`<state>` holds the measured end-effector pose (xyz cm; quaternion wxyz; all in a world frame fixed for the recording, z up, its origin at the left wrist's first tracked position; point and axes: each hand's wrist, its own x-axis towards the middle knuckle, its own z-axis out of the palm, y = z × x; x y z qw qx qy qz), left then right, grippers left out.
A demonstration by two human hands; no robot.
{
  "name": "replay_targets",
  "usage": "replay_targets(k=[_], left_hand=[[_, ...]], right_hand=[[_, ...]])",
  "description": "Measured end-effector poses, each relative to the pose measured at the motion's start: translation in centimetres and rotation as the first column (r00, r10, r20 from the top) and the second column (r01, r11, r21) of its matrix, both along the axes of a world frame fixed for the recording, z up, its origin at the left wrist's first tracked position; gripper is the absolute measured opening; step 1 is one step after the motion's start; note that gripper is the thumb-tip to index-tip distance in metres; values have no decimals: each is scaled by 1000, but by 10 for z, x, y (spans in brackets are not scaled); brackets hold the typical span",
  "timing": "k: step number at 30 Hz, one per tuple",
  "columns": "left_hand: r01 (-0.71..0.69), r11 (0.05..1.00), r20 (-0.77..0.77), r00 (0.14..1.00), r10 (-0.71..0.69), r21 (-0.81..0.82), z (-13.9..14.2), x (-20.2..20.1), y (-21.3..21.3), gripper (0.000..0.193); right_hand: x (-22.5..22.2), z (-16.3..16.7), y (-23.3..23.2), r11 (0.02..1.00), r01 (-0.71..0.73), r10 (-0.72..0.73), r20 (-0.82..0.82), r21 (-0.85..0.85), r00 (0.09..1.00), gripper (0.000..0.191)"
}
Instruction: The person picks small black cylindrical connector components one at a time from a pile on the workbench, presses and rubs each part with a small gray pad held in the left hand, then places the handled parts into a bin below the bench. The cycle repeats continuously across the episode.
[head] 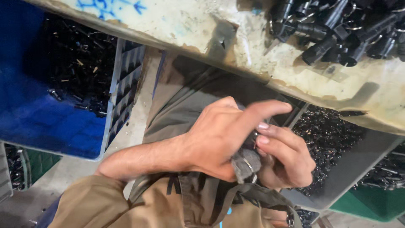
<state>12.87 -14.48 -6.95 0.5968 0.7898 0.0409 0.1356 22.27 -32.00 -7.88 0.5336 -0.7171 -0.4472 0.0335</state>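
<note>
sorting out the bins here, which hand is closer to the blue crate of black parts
Left. The left hand reaches in from the blue crate's side, with its forearm passing near that crate's ribbed wall. The right hand sits beyond it, farther from the crate, nearer the grey bin.

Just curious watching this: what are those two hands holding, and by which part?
Both hands, left hand and right hand, pinch a small grey part with a metal ring by its upper end.
</note>
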Motion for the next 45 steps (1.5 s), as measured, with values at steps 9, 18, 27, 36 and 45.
replay_targets(k=[9, 18, 27, 36, 45], left_hand=[[389, 904, -128, 920, -371, 177, -11, 4, 7, 139], [152, 986, 50, 988, -149, -71, -8, -11, 3, 114], [301, 950, -17, 954, -301, 88, 1, -1, 10, 133], [90, 872, -470, 866, 170, 481, 40, -37, 68, 90], [-356, 540, 40, 859, 510, 762, 7, -27, 89, 41]], right_hand=[[16, 36, 8, 977, -185, 133, -375, -109, 918, 26], [-1, 19, 21, 999, -25, 22, -90, -28, 996, 13], [29, 27, 9, 970, -222, 218, -47, -98, 975, 36], [21, 11, 20, 983, -156, 181, -558, 93, 810, 18], [25, -22, 0, 954, 107, 292, -790, 279, -539, 19]])
